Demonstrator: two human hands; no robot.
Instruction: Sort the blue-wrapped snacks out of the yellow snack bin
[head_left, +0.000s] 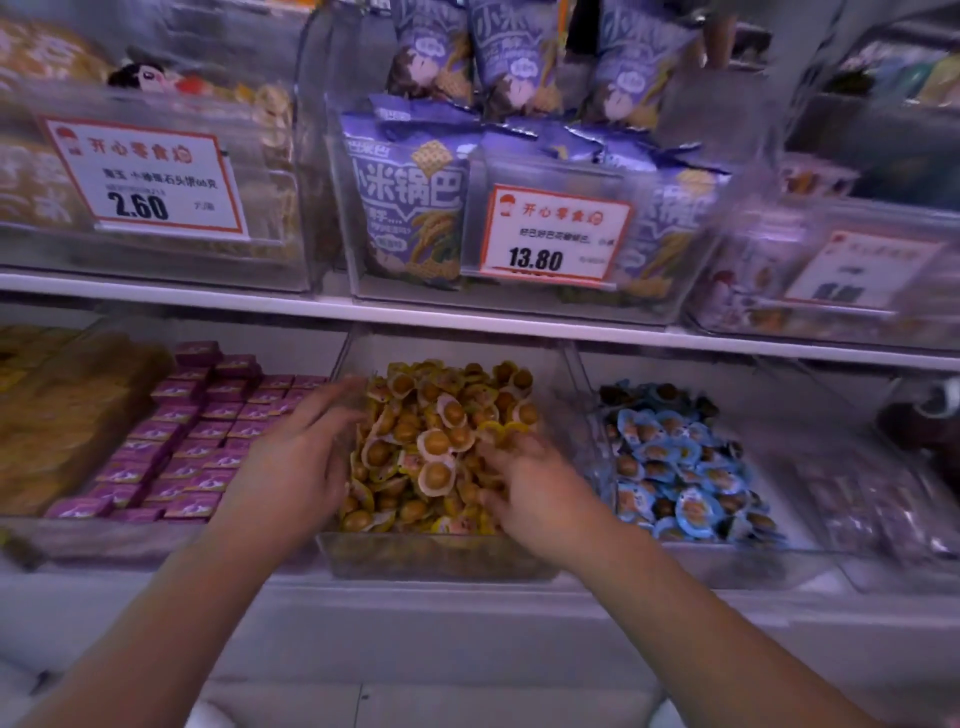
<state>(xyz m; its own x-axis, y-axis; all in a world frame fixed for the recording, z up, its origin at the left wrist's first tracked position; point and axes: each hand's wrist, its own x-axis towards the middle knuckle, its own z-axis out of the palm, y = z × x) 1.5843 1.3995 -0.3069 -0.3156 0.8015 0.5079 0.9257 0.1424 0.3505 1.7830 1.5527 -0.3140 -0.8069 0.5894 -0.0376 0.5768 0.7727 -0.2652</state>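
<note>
Both of your hands are over the yellow snack bin (436, 558) on the lower shelf. Your left hand (296, 457) rests spread at its left edge, holding nothing. Your right hand (530, 483) digs into the yellow-wrapped snacks (436, 426), fingers blurred, so its grasp cannot be told. No blue-wrapped snack shows in this bin; the blue-wrapped snacks (675, 462) lie in the next bin rightward, nearer your right hand.

We see one wide-angle view from our head, facing forward and down, close to the lower shelf's yellow snack bin (441, 564), where our arms reach in; the upper shelf (208, 296) curves across above.
</note>
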